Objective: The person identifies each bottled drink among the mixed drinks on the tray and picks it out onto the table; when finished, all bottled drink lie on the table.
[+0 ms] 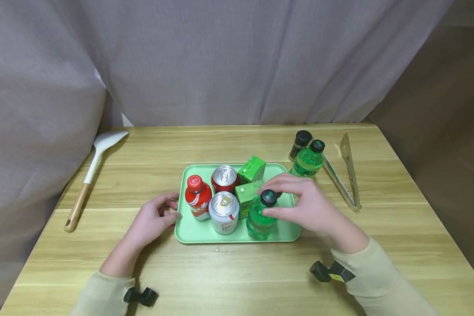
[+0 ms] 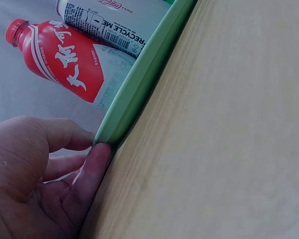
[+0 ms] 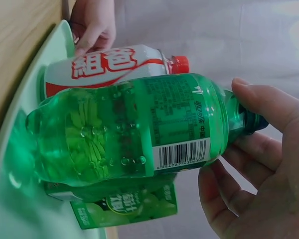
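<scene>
A light green tray (image 1: 189, 230) lies on the wooden table. Its left end is pinched by my left hand (image 1: 154, 219), thumb at the rim and a finger against the outer side. My right hand (image 1: 306, 204) holds a green drink bottle (image 1: 256, 221) around the neck, just below its black cap, over the tray's front right; the bottle is upright. Beside it are a silver soda can (image 1: 224, 213) and a green juice box (image 1: 245, 195). Behind these stand a dark red can (image 1: 224, 177) and another juice box (image 1: 252, 169). A red-labelled bottle (image 2: 65, 59) stands nearest my left hand.
Off the tray's back right corner stands a second green bottle (image 1: 308, 162), with a black-capped seasoning jar (image 1: 300, 145) behind it. Metal tongs (image 1: 352, 175) lie spread to their right. A white spatula (image 1: 92, 169) with a wooden handle lies far left. Grey curtain (image 1: 221, 66) closes off the back.
</scene>
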`<state>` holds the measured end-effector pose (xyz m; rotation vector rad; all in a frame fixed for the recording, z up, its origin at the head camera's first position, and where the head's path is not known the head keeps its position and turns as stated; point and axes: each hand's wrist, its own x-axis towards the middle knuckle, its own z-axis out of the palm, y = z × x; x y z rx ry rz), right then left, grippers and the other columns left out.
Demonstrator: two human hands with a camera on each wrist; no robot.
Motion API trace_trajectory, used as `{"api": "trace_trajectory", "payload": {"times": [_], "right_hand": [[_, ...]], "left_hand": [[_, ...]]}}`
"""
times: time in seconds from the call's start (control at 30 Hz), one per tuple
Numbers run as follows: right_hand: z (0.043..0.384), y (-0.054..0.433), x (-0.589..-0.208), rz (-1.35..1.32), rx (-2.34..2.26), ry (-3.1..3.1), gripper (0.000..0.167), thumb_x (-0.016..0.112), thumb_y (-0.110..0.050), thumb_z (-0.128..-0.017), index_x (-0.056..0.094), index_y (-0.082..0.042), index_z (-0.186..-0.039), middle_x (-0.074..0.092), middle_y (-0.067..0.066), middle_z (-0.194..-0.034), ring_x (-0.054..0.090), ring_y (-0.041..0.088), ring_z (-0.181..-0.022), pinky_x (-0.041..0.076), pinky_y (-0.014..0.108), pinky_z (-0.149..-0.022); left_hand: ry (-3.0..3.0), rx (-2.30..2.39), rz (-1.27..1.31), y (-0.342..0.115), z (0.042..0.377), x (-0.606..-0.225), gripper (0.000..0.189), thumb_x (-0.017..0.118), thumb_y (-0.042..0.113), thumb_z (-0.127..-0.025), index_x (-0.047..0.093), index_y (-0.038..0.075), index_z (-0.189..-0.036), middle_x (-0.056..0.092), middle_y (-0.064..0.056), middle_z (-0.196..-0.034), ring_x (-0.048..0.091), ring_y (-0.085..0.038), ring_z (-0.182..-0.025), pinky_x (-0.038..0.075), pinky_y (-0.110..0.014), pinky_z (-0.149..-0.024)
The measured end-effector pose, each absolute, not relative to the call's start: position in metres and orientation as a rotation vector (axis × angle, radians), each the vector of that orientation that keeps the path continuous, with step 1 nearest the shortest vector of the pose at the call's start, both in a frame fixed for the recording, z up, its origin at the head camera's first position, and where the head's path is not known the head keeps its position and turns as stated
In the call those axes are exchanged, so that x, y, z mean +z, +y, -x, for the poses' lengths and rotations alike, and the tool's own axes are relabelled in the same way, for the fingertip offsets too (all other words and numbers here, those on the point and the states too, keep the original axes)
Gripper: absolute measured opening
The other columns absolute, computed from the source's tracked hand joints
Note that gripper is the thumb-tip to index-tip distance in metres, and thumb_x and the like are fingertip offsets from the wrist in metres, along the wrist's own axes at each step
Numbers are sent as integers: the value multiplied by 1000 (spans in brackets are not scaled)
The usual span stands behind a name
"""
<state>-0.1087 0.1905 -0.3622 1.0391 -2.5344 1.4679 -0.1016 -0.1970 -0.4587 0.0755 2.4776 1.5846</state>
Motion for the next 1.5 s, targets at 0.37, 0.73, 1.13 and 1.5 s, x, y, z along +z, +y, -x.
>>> {"api": "trace_trajectory", "payload": {"times": [0.37, 0.73, 1.13, 1.5], "right_hand": [[110, 202, -352, -997, 1472, -2548, 36, 91, -8, -77, 78, -17, -109, 74, -9, -110, 66, 10, -102, 56, 20, -87], [111, 213, -346, -856, 1365, -2624, 34, 90, -12, -79, 79, -20, -110, 74, -10, -109, 64, 8, -105, 53, 19, -88], [117, 227, -343, -722, 1381, -2645, 32, 89, -9, -79, 79, -13, -109, 75, 1, -113, 63, 6, -108, 52, 16, -88], [124, 240, -340, -662, 1313, -2621, 35, 91, -9, -77, 79, -14, -110, 75, 2, -111, 63, 4, -104, 50, 16, -85]], "left_hand": [[2489, 1575, -77, -197, 101, -456, 51, 70, -1, -89, 58, -1, -139, 64, -19, -109, 59, -17, -73, 63, -30, -62], [2482, 1578, -73, -197, 101, -459, 51, 69, -1, -90, 58, -1, -139, 64, -19, -110, 60, -16, -74, 64, -31, -63], [2484, 1570, -60, -196, 101, -457, 51, 70, -1, -90, 58, -1, -140, 64, -19, -110, 60, -16, -74, 64, -31, -62], [2488, 1569, -64, -196, 101, -457, 51, 70, -1, -90, 58, -1, -140, 64, -19, -109, 60, -16, -73, 63, -30, -62]]}}
